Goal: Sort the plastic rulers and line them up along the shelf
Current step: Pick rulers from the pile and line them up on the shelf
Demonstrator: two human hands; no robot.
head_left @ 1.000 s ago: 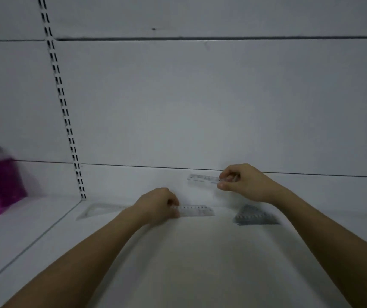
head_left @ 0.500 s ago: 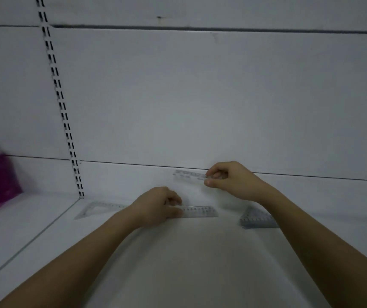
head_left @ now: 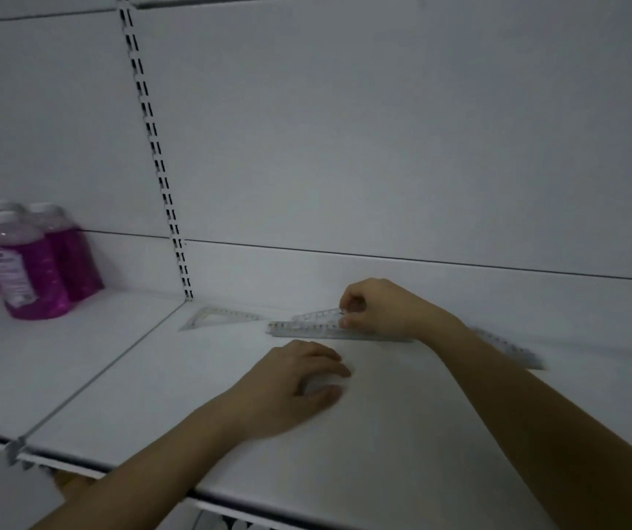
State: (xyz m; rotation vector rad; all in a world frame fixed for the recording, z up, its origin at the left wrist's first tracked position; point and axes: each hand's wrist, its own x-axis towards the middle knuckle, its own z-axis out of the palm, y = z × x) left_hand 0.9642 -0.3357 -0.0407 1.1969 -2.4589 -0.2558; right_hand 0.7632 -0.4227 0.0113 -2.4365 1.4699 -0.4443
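While the right hand pinches a short ruler between thumb and fingertips, tilted just above a long ruler lying flat on the shelf, the left hand rests near that long ruler, in front of it, fingers loosely curled and holding nothing. Left of the long ruler lies a clear triangle; right of it, a grey one. Pink bottles stand far left.

Set square left — straight ruler right
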